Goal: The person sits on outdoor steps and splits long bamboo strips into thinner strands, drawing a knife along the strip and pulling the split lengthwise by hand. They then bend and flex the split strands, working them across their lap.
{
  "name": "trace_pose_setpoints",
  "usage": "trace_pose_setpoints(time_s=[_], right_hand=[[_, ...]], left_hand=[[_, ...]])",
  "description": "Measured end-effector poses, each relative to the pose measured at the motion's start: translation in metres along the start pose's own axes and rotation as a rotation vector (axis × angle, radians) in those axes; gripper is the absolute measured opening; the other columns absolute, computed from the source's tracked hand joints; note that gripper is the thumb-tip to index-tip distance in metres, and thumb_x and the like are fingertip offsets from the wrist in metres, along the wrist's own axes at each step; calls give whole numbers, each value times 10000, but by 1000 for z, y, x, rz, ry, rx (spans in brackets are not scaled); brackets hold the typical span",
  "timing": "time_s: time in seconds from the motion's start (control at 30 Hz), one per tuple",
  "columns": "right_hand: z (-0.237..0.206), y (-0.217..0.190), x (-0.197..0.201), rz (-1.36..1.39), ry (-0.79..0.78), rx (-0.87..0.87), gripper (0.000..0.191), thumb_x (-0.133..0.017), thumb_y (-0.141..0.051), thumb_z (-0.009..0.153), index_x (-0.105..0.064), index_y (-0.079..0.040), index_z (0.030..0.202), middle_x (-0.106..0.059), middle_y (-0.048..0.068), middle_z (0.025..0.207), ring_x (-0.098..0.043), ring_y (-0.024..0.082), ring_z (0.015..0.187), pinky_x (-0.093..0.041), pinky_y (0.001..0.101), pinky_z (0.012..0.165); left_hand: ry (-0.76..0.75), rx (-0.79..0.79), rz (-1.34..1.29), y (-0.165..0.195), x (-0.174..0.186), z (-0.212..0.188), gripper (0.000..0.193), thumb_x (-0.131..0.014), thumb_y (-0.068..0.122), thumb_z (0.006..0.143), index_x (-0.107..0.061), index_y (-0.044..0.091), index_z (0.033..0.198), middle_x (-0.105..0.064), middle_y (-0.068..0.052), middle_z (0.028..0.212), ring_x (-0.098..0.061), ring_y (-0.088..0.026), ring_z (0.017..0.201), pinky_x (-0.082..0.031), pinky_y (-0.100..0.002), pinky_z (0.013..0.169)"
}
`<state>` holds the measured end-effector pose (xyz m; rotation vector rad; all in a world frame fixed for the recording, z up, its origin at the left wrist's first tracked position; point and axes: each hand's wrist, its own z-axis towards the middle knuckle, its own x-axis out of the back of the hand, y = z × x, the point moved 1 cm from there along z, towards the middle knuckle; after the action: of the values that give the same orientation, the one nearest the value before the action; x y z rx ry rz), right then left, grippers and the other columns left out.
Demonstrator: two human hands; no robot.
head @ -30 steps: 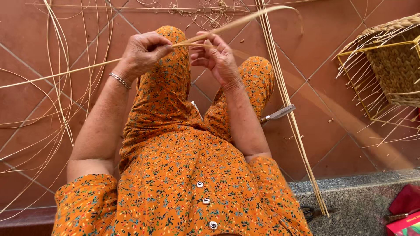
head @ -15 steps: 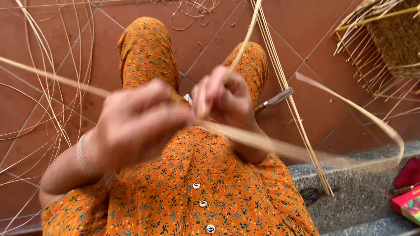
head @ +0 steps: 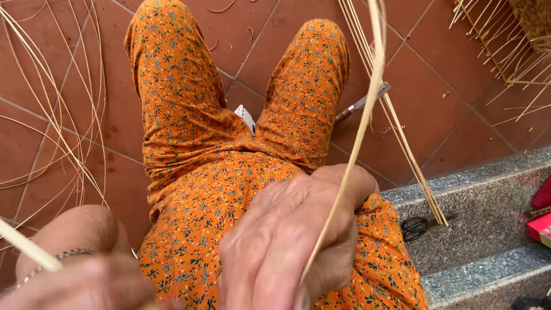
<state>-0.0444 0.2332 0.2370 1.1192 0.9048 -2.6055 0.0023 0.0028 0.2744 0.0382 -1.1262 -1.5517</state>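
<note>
A seated person in an orange flowered dress (head: 229, 149) fills most of the view, knees pointing away over a red tiled floor (head: 459, 115). A grey stone step (head: 488, 218) runs along the lower right. Loose thin cane strips (head: 51, 115) curve across the floor on the left, and a straight bundle of strips (head: 402, 138) leans from the top down onto the step.

The right hand (head: 293, 241) sits close to the camera over the lap, fingers curled shut around a long pale cane strip (head: 359, 132). The strip rises from this fist, up and slightly right, out past the top edge. The left hand (head: 80, 284) lies at the bottom left corner, mostly cut off and blurred; another pale strip end (head: 26, 244) crosses just above it, and whether the hand grips it cannot be told. A metal bracelet (head: 63, 255) circles that wrist.

Small black scissors (head: 414, 227) lie on the step beside the dress. A knife (head: 361, 103) lies on the tiles near the right knee.
</note>
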Motion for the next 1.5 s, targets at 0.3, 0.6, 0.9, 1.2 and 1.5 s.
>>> trace_pose_setpoints(time_s=[0.3,0.6,0.9,1.2,1.5], right_hand=[[-20,-14,35,-364,239,89,174,-501,-150,1096,-593,-11,1048,-699,136,826,-718,227,748,-674,465,796],[-42,-2,99,-382,639,142,217,-522,-165,1163,-593,19,1073,-605,149,809,-635,224,674,-628,465,708],[-51,12,175,-291,725,-22,214,-570,-176,1150,-613,24,1089,-649,141,851,-650,218,722,-636,468,749],[-65,-4,209,-342,746,15,214,-578,-198,1139,-620,11,1116,-654,137,857,-656,202,708,-639,463,766],[-80,-7,255,-274,829,-44,185,-592,-168,1110,-640,11,1098,-689,135,906,-706,208,742,-660,468,772]], left_hand=[[237,320,-6,-59,0,9,277,-811,180,788,-699,38,998,-705,-57,784,-631,-159,625,-428,-293,540],[252,489,-29,-54,-8,-17,191,-854,105,806,-713,-6,871,-648,-53,692,-577,-143,575,-407,-284,500],[111,334,-107,-85,-11,-7,184,-848,129,848,-705,30,909,-636,-51,737,-591,-179,644,-443,-336,576],[143,634,-87,-122,-8,-48,114,-821,100,932,-738,31,967,-677,-36,788,-559,-111,597,-417,-248,518],[165,517,-167,-137,-17,-65,94,-809,73,959,-728,25,974,-714,-51,862,-649,-99,691,-486,-224,604]])
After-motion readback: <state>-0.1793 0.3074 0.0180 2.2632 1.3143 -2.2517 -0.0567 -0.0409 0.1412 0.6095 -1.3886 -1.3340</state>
